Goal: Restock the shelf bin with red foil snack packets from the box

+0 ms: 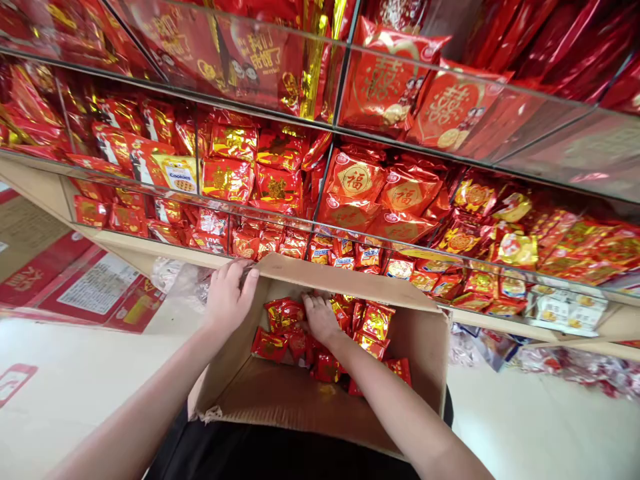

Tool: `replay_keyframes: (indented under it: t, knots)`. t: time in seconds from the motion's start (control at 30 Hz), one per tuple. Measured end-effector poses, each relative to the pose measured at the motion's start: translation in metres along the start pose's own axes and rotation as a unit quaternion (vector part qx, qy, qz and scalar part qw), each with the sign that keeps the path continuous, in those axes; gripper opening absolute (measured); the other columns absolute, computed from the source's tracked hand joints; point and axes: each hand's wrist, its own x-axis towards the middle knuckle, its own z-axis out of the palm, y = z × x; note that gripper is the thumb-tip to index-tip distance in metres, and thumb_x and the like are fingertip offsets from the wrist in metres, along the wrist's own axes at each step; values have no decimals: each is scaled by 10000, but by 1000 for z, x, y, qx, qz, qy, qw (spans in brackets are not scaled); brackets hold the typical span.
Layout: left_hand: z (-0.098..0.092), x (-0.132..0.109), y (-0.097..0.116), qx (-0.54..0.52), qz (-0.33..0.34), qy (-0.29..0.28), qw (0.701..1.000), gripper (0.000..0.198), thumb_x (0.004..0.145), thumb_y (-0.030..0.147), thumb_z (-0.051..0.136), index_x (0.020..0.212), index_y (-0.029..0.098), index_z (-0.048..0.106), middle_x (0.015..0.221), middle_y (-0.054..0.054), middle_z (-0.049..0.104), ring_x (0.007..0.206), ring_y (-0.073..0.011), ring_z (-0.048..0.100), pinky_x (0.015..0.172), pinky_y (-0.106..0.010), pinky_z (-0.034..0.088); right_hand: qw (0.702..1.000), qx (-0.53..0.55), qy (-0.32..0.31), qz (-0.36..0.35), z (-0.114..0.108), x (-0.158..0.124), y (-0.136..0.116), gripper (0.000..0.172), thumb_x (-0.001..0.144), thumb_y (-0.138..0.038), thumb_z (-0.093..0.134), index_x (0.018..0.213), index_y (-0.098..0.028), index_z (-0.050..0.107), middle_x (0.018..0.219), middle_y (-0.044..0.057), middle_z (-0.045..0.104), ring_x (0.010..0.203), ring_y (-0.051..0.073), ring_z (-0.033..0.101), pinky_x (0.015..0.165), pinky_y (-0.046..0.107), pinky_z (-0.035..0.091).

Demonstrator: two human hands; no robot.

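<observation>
Small, square red-and-gold foil packets [376, 321] are lying inside the rectangular brown cardboard box [425, 347]; left hand [231, 295] is clasping its eleven-o'clock corner, ideally firmly; right hand [321, 320] is resting among them, hold unclear.

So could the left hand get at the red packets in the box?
Probably yes: the left hand rests at the rim of the open cardboard box, and the red packets lie uncovered, though the right hand is among them.

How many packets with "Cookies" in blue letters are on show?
1: a pale yellow packet on the display shelves, beyond and left of the open cardboard box. More may be hidden behind.
</observation>
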Motion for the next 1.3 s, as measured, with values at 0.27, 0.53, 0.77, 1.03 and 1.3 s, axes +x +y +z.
replay_keyframes:
  t: [0.27,0.53,0.77,1.03,1.3]
  knots:
    - [2,1,-3,-14,5,11,1000,391,873,435,302,1042,166,530,1079,-133,606,1054,-290,514,896,-433,378,992,-46,-71,-99,25,-32,-25,311,889,-187,380,1090,-120,608,1288,147,502,1217,301,379,1027,549,260]
    - [0,3,-2,-10,5,6,1000,412,863,446,299,1033,153,535,1073,-149,608,1043,-307,515,892,-449,391,990,-48,-109,-69,40,-27,-50,404,901,-158,332,1272,-50,449,1275,223,497,1261,293,352,1027,513,264]
    - [2,2,-5,-15,12,12,1000,437,869,449,303,1050,128,537,1072,-165,608,1053,-314,509,924,-464,378,990,-46,-111,-80,27,-35,-48,292,881,-179,393,1023,-115,640,1064,151,631,1103,280,457,1001,532,273]
    - [-10,-9,4,-69,22,76,994,376,858,396,371,1132,171,496,1130,-131,576,1109,-283,485,991,-460,354,932,359,15,48,-53,-70,-31,192,757,-328,614,869,-182,558,892,64,655,877,219,569,815,402,443]
    - [-13,-58,78,-311,-63,-157,935,297,844,487,367,723,240,480,651,28,522,620,-140,521,572,-249,453,663,728,158,80,-117,-98,-43,295,751,-385,616,917,-221,436,828,-17,619,723,118,581,657,245,465]
